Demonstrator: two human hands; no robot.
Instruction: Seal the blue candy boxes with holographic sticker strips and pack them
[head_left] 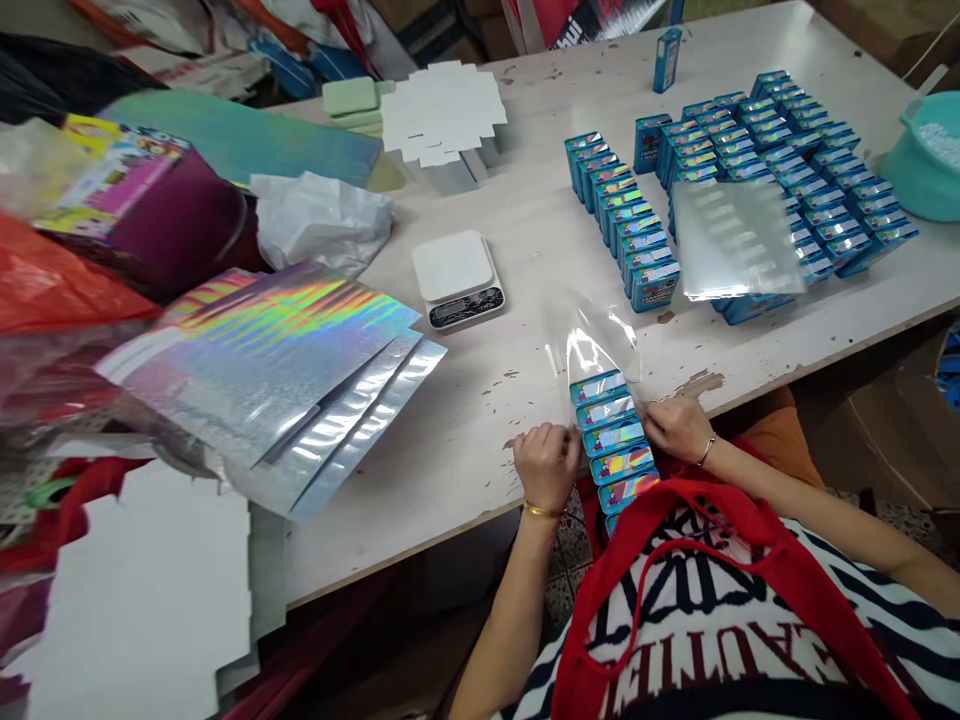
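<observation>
At the table's front edge, a row of small blue boxes [615, 437] with shiny tops lies partly inside a clear plastic bag [592, 335]. The bag's far end spreads flat on the table, and the row's near end runs under my red apron straps. My left hand [547, 465] is closed in a fist at the row's left side, on the bag's edge. On the other side, my right hand [677, 428] pinches the bag's right edge with curled fingers. What lies inside each grip is mostly hidden.
Rows of upright blue boxes [817, 190] fill the right side, with a stack of clear bags [739, 240] on top. A white digital scale [457, 275] sits mid-table. Holographic sheets [277, 360] overlap at left, and white cut card [442, 105] stands behind. A turquoise basin [926, 165] is far right.
</observation>
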